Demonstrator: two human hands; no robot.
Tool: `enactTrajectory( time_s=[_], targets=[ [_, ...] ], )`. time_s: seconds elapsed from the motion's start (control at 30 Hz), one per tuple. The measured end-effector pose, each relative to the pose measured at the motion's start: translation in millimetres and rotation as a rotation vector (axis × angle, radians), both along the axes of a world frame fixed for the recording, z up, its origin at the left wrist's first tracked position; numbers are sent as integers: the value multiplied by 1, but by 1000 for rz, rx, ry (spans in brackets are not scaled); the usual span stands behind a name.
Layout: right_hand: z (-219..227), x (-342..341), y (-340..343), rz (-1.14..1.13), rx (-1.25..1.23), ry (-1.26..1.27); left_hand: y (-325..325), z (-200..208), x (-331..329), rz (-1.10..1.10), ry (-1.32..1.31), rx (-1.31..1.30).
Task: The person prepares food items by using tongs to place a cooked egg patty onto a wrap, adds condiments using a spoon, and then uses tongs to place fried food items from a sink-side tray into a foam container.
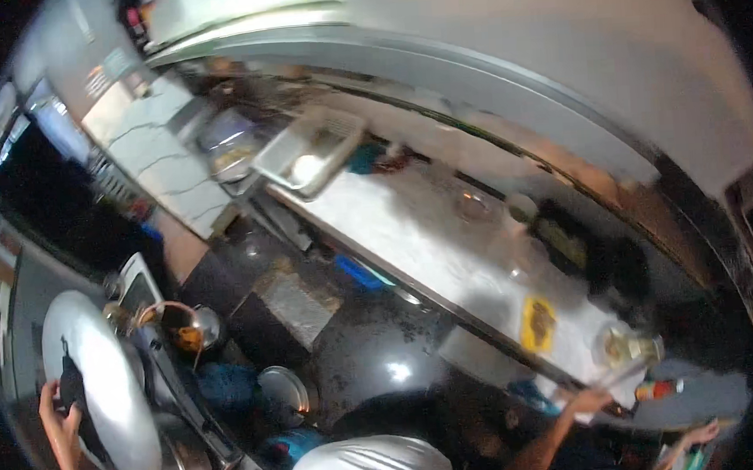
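At the far left, my left hand (59, 424) is closed around a black cloth (73, 387). The cloth lies against a large, round, silver metal lid (114, 380), which is steeply tilted. Just below the lid shows the side of a steel pot (186, 466). My right hand is out of view. At lower right, a co-worker in dark clothes has one hand (587, 401) at the counter edge, close to a small bottle (659, 388) with a red and orange label. Their other hand (703, 433) is further right. Motion blur softens much of the picture.
A long pale counter (394, 234) runs diagonally, bearing a white basket (319, 144), a yellow tray (538, 324) with food and a clear container (629, 346). A round metal vessel (284, 394) and a blue tub (226, 384) are low beside the stove side. The dark floor (358, 348) shines.
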State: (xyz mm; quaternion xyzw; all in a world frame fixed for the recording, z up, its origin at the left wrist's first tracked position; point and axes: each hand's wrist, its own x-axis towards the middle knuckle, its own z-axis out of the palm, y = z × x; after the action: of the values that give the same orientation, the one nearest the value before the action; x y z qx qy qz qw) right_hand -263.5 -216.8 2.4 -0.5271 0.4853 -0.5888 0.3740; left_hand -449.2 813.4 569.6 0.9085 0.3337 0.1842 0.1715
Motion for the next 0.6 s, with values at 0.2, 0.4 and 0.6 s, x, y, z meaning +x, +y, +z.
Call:
enactTrajectory(
  time_s=[0.2,0.4,0.6],
  targets=[
    [23,89,162,582,-334,249,6,-6,-46,95,-21,198],
    [16,259,336,1340,32,675,-13,-20,-54,291,-28,80],
    [19,469,439,1618,661,838,-17,-39,-132,386,-97,388]
  ],
)
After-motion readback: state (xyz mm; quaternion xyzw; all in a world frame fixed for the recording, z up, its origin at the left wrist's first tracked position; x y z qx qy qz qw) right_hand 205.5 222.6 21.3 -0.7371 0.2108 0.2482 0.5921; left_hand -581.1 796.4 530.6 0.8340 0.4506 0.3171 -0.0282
